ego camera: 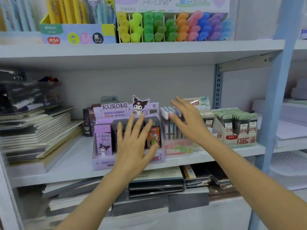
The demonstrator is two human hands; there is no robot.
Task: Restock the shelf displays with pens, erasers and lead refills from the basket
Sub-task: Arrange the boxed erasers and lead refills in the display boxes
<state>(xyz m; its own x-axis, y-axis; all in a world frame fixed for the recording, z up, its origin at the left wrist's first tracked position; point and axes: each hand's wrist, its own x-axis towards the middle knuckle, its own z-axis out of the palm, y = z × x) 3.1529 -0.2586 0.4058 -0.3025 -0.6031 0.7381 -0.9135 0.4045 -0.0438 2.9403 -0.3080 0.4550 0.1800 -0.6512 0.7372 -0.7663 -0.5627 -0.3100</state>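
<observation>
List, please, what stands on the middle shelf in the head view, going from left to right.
stack of notebooks → dark box → Kuromi display box → pastel pens → cream lead refill packs → green lead refill display

On the middle shelf, a stack of notebooks is set at the left, a Kuromi display box at the centre, a pen display just beside it on the right, and a lead refill display farthest right. On the upper shelf, a pen box is placed left of a highlighter rack.
</observation>
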